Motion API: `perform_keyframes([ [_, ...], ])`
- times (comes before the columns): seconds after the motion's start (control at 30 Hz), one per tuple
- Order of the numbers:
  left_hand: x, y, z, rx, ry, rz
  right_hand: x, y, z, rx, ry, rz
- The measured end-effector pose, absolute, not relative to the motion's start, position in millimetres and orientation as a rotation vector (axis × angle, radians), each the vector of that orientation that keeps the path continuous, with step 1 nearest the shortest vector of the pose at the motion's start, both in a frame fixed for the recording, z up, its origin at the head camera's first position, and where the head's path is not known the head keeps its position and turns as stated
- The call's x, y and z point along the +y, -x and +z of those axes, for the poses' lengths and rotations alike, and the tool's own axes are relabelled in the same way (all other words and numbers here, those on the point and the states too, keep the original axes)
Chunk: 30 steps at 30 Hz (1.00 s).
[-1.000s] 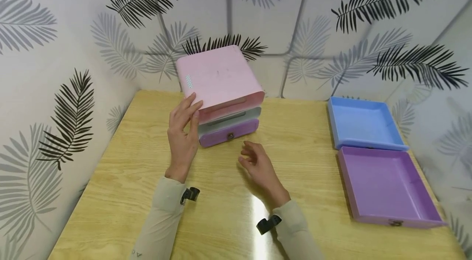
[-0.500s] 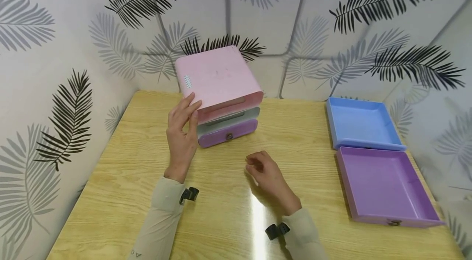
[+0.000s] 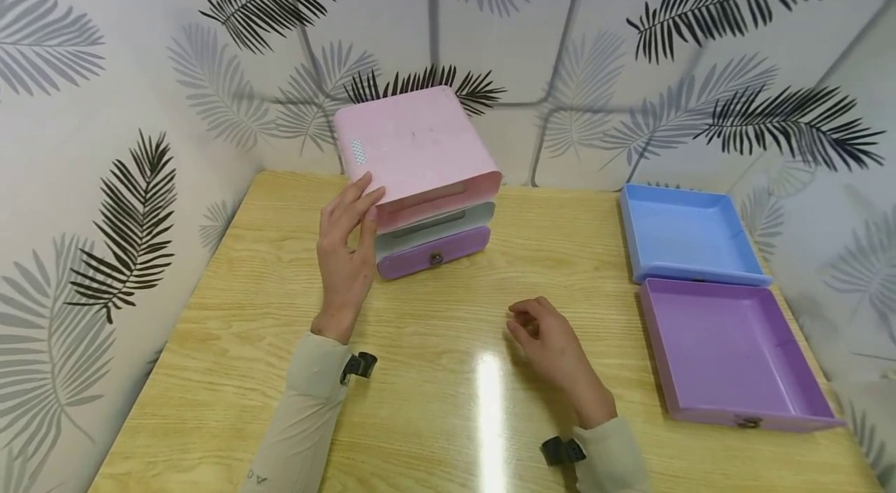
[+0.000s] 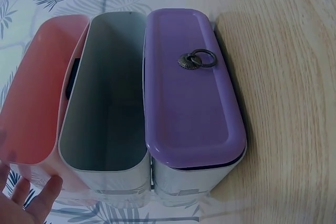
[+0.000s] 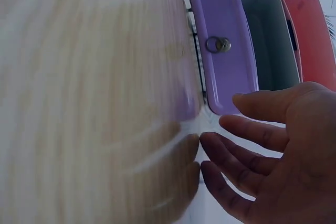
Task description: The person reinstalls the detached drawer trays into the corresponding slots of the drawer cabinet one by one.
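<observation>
A small three-tier drawer cabinet with a pink top (image 3: 420,139) stands toward the back of the table. Its bottom tier holds a purple drawer (image 4: 191,103) with a metal ring pull (image 4: 199,59). Above that, the grey middle slot (image 4: 113,93) and the pink upper slot (image 4: 44,93) are hollow, with no drawers in them. My left hand (image 3: 346,252) rests against the near left corner of the pink top, fingers fairly straight. Over the table, right of the cabinet and apart from it, is my right hand (image 3: 556,349), fingers loosely bent with nothing in them.
At the right side of the table lie a blue drawer (image 3: 693,232) and, in front of it, a purple drawer tray (image 3: 735,345) with a ring pull. Leaf-patterned wall covering (image 3: 490,34) rises behind the wooden table (image 3: 252,306).
My right hand has moved away from the cabinet, to the right and nearer to me. The left hand stays at the pink corner, and the cabinet and loose drawers have not moved.
</observation>
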<state>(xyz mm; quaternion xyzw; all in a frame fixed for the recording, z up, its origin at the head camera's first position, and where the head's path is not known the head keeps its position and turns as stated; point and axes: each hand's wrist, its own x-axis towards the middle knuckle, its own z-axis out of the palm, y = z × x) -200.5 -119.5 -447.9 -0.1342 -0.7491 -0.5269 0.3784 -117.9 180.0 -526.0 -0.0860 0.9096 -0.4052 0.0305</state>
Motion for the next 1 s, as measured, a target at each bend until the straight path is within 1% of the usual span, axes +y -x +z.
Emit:
perform_keyframes([
  [0.47, -123, 201, -444, -1.952, 0.366, -1.354, 213, 92, -503, 3.088, 0.102, -1.073],
  [0.77, -124, 205, -440, -1.958, 0.369, -1.338, 235, 74, -481, 3.372, 0.151, -1.002],
  [1.0, -125, 211, -439, -1.947, 0.370, -1.301, 261, 64, -469, 3.457, -0.075, -0.909],
])
